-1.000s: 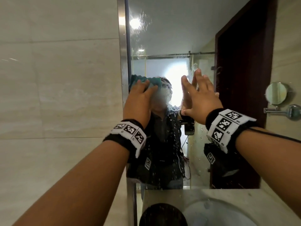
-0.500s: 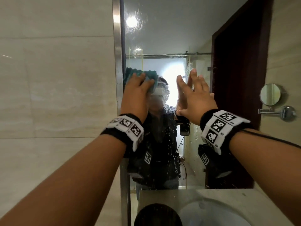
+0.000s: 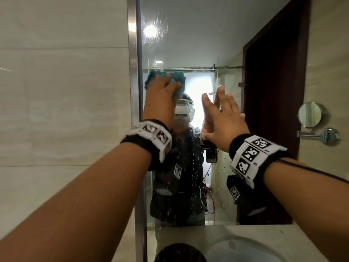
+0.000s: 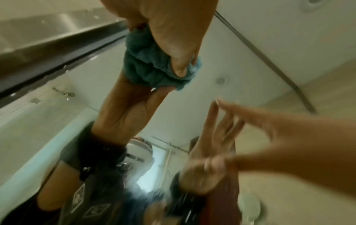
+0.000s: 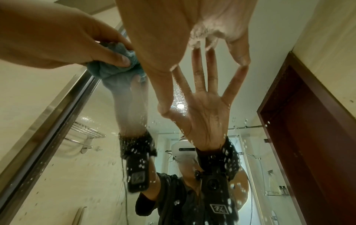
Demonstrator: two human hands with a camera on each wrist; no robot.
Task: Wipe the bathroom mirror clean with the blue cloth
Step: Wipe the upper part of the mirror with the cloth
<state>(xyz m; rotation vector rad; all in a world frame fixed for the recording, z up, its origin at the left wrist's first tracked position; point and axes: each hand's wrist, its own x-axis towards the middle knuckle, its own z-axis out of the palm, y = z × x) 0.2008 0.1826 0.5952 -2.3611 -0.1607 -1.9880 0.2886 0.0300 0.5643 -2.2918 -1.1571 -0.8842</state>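
The wall mirror (image 3: pixel 198 44) is speckled with water drops, mostly in its lower half. My left hand (image 3: pixel 160 95) holds the bunched blue cloth (image 3: pixel 177 76) against the glass close to the mirror's left frame. Its thumb and fingers are curled round the cloth (image 5: pixel 113 71), as the right wrist view shows. The left wrist view has the cloth (image 4: pixel 146 67) under the thumb. My right hand (image 3: pixel 224 118) is raised to the right of it. It is spread flat, with the fingertips (image 5: pixel 243 62) touching the glass, and holds nothing.
A metal frame strip (image 3: pixel 134 72) borders the mirror on the left, next to a beige tiled wall (image 3: pixel 56 110). A round swivel mirror (image 3: pixel 309 115) juts from the right wall. Below are a stone counter with a basin (image 3: pixel 245 248) and a dark round object (image 3: pixel 179 252).
My left hand has slid the cloth upward along the mirror's left side. The right hand stays spread on the glass in much the same spot.
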